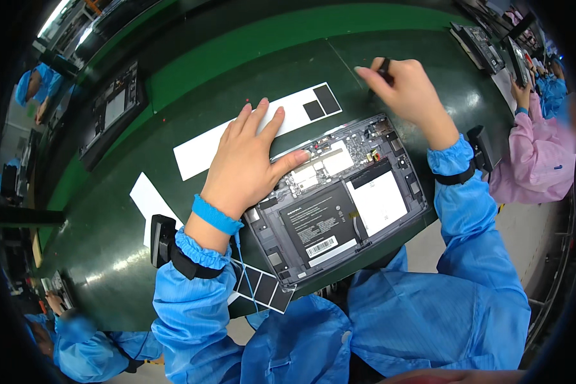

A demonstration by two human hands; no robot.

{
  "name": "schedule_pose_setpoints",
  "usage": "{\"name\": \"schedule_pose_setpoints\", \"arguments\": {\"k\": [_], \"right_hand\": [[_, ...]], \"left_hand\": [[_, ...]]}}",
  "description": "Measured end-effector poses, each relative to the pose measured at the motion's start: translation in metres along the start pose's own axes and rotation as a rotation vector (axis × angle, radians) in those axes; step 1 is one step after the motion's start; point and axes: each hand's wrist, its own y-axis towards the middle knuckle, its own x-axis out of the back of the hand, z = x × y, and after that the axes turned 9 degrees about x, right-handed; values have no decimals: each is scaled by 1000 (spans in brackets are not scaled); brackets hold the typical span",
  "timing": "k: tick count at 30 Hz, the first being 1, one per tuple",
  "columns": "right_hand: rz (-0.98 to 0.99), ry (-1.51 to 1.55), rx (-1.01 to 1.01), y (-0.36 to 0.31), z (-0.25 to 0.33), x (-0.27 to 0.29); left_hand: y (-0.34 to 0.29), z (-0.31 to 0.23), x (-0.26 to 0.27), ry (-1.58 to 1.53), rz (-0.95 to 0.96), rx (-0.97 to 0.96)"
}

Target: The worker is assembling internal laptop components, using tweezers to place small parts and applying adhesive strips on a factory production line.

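An opened tablet-like device (320,221) lies tilted in front of me, showing its circuit board (313,169), a black battery (321,224) and a white panel (377,203). My left hand (248,157) is spread palm down, its fingers over a white strip sheet (201,150) with black patches at its right end. The left thumb reaches over the board's edge. Beyond the device's far right corner, my right hand (403,89) is closed around a slim black tool (384,68), its lower end hard to make out. The tool is apart from the device.
A second white strip (152,203) lies left of my left wrist. A sheet of black patches (262,286) sits by the device's near left corner. Other opened devices rest at far left (114,105) and far right (480,48). Co-workers are on both sides.
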Motion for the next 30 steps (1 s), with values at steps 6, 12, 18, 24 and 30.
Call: {"name": "schedule_pose_setpoints", "arguments": {"k": [6, 12, 18, 24, 30], "right_hand": [[-121, 845, -414, -1, -5, 4], [52, 746, -432, 16, 24, -34], [46, 682, -454, 5, 17, -40], [-18, 712, -434, 1, 17, -40], [-28, 704, -418, 1, 18, -43]], "left_hand": [[-2, -6, 4, 27, 14, -10], [-1, -4, 4, 44, 27, -21], [4, -21, 11, 235, -19, -80], [1, -25, -3, 70, 100, -45], [1, -25, -4, 54, 103, -28]]}}
